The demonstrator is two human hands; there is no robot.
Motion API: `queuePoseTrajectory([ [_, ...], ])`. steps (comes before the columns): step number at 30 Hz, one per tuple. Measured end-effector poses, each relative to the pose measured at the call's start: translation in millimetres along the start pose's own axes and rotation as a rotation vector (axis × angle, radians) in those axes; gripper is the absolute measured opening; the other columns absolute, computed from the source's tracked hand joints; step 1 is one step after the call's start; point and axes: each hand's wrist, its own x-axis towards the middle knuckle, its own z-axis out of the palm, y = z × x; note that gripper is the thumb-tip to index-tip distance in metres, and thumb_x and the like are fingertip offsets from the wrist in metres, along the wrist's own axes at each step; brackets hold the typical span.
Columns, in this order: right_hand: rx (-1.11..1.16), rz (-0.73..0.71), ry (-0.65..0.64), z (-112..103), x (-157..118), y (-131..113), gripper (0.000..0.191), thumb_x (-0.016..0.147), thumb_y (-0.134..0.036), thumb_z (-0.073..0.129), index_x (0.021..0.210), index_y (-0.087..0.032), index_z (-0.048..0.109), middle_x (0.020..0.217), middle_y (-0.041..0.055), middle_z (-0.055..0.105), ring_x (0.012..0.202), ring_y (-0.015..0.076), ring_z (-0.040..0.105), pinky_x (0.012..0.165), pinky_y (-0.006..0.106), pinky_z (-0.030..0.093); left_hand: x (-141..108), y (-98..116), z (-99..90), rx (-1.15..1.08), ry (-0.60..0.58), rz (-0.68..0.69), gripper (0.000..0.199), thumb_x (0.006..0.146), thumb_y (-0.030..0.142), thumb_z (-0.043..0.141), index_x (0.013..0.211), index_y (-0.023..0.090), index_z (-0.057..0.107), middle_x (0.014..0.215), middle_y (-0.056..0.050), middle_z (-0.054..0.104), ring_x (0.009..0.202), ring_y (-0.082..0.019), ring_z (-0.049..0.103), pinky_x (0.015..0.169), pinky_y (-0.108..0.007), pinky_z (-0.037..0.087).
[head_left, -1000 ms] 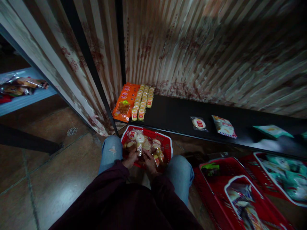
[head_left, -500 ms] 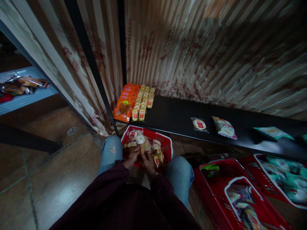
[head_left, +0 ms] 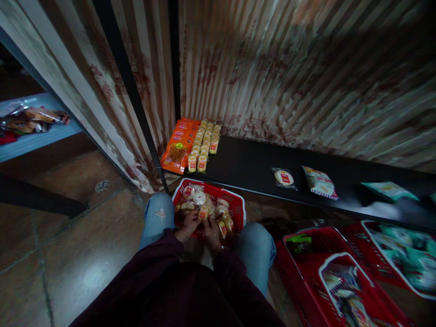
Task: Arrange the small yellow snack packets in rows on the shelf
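Pinching a yellow packet (head_left: 203,212) over the red basket (head_left: 237,199), the left hand (head_left: 187,225) and right hand (head_left: 212,233) clamp fingers on its near end from either side, long axis seemingly running near-to-far.

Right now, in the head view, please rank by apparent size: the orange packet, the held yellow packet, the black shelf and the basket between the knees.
1. Black shelf
2. That basket
3. Orange packet
4. Held yellow packet
All clearly differ.
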Motion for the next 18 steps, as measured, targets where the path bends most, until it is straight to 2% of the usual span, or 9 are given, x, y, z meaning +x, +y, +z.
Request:
queuePoseTrajectory([
  [3,-0.072,0.042,0.060,2.1,-0.5,-0.9,0.051,0.074,-0.058,0.051,0.099,-0.018,0.069,0.102,0.0169,0.070,0.105,0.0322,0.061,0.092,0.044,0.046,3.0,-2.3,1.7,0.055,0.034,0.053,0.021,0.067,-0.004,0.061,0.079,0.014,0.060,0.082,-0.003,0.066,0.081,-0.014,0.062,0.084,-0.028,0.047],
  [7,-0.108,0.040,0.062,2.7,-2.0,-5.6,0.052,0.075,-0.058,0.048,0.101,-0.017,0.068,0.102,0.0168,0.070,0.105,0.0315,0.062,0.092,0.045,0.047,2.1,-2.0,1.4,0.143,0.055,0.128,0.020,0.065,-0.002,0.062,0.069,0.016,0.055,0.073,0.001,0.061,0.078,-0.014,0.059,0.085,-0.029,0.046],
  [12,-0.122,-0.037,0.047,-1.5,-1.0,-16.6,0.052,0.078,-0.057,0.047,0.107,-0.019,0.068,0.109,0.0147,0.069,0.108,0.0298,0.060,0.098,0.046,0.043,-3.7,8.1,2.4,0.237,0.040,0.218,0.019,0.067,0.001,0.060,0.069,0.018,0.052,0.071,0.003,0.058,0.073,-0.013,0.056,0.081,-0.029,0.045],
  [18,-0.121,-0.127,0.087,-3.9,5.7,-35.4,0.053,0.082,-0.053,0.043,0.113,-0.017,0.066,0.115,0.0148,0.066,0.114,0.0289,0.055,0.102,0.044,0.039,-5.8,23.9,4.7,0.316,0.038,0.317,0.019,0.069,0.001,0.055,0.075,0.019,0.054,0.080,-0.001,0.061,0.081,-0.016,0.057,0.087,-0.032,0.043],
])
